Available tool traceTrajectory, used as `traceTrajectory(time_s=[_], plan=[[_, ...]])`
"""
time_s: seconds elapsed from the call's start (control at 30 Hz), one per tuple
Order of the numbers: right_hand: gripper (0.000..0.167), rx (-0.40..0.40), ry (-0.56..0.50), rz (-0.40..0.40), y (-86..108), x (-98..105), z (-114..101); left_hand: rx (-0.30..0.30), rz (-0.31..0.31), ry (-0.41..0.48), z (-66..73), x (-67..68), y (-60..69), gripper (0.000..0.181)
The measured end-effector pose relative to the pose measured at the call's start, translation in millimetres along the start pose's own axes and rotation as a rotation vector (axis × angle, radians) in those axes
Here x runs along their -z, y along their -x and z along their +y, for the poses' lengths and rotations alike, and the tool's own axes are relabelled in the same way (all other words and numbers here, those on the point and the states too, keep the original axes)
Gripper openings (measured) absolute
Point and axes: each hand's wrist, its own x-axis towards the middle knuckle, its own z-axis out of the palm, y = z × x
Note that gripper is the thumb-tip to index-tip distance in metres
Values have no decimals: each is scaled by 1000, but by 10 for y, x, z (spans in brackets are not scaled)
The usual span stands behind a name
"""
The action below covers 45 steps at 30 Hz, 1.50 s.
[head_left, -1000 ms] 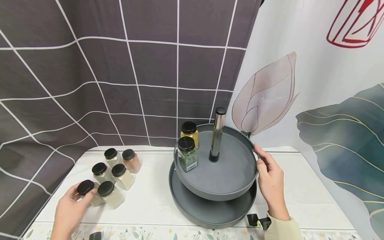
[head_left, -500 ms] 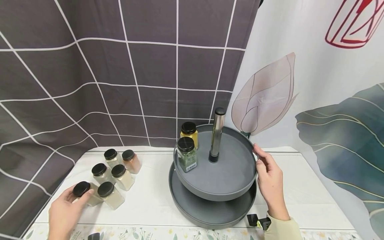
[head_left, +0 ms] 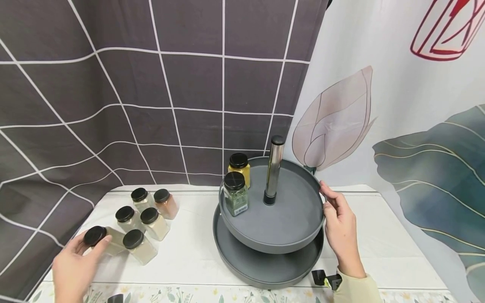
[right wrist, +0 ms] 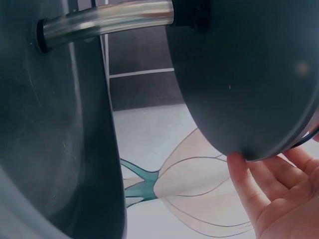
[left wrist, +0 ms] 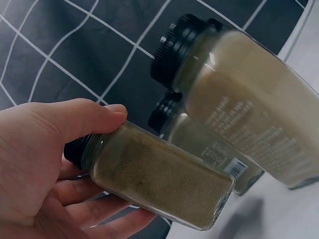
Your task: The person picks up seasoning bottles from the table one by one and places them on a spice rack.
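Note:
In the head view my left hand [head_left: 73, 265] grips a square glass spice jar [head_left: 115, 242] near its black lid, at the front left of a jar group. The left wrist view shows brown-grey powder inside this spice jar [left wrist: 159, 174], thumb on one side and fingers beneath. It leans toward the hand. My right hand [head_left: 341, 229] holds the right rim of the upper tray [head_left: 288, 223] of a grey two-tier rack. From below, the right wrist view shows its fingertips [right wrist: 239, 164] against this rim.
On the upper tray stand a green-herb jar [head_left: 236, 198] and a yellow jar [head_left: 242, 170], left of the metal post [head_left: 274, 172]. The lower tray [head_left: 265, 269] sits beneath. Several other jars, including a pale-powder jar [head_left: 142, 250], stand close beside the gripped one.
My left hand has shifted left, tipping the jar's lid toward itself and away from the neighbouring jars. The right hand and the rack have stayed nearly in place.

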Motion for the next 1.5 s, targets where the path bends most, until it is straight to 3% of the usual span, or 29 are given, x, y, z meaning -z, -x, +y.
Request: traceTrajectory(time_s=[0.27,0.43,0.73,1.07,1.5], plan=[[36,9,-13,3,-10,5,-5,9,42,24,121,64,57,67],[37,1,-24,-11,-12,8,0,6,64,46,200,63,88,62],[51,-6,3,-42,-15,9,19,-97,118,147,349,90,180,38],[55,9,6,-39,-25,17,6,-121,149,180,422,135,221,40],[52,23,-33,-51,-14,39,16,-144,205,291,614,224,309,37]])
